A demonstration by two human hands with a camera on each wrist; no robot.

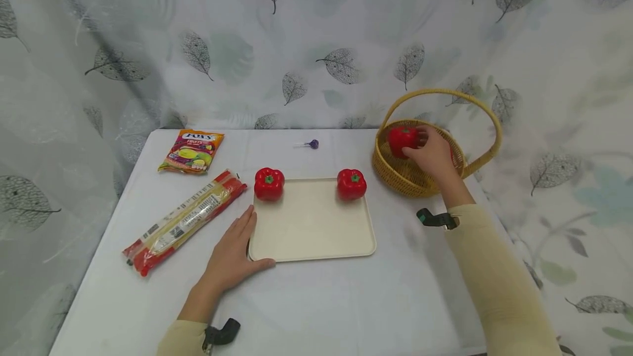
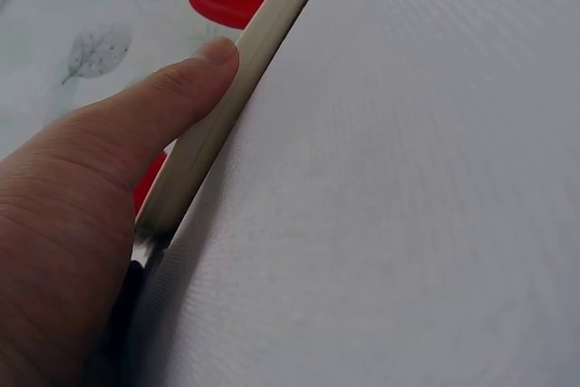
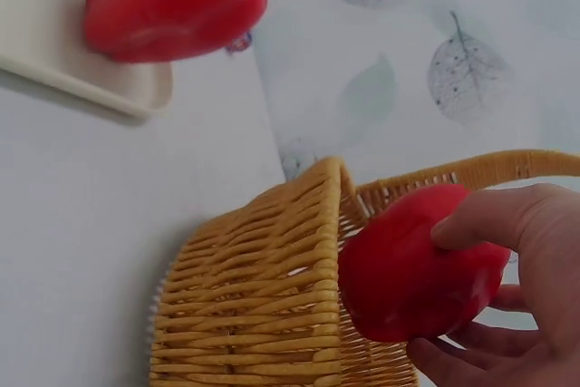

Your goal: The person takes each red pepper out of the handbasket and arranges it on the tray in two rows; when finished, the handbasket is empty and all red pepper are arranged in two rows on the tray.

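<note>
My right hand [image 1: 431, 153] grips a red bell pepper [image 1: 401, 140] at the mouth of a wicker basket [image 1: 406, 179]. In the right wrist view, thumb and fingers wrap that pepper [image 3: 417, 265] beside the basket's rim [image 3: 328, 251]. A bit of red also shows in the basket behind the hand. My left hand [image 1: 231, 257] rests at the left edge of a cream tray [image 1: 311, 224], its thumb along the near edge. On the tray's far corners sit two more red bell peppers, one left [image 1: 269, 184] and one right [image 1: 351, 184].
Left of the tray lies a long red-and-clear packet [image 1: 185, 223], contents pale and stick-like. Behind it is a Fox's candy bag [image 1: 193, 151]. A purple-headed lollipop [image 1: 311, 144] lies beyond the tray. The basket's tall handle [image 1: 494, 125] arches to the right. Leaf-patterned cloth [image 1: 341, 65] hangs behind the table.
</note>
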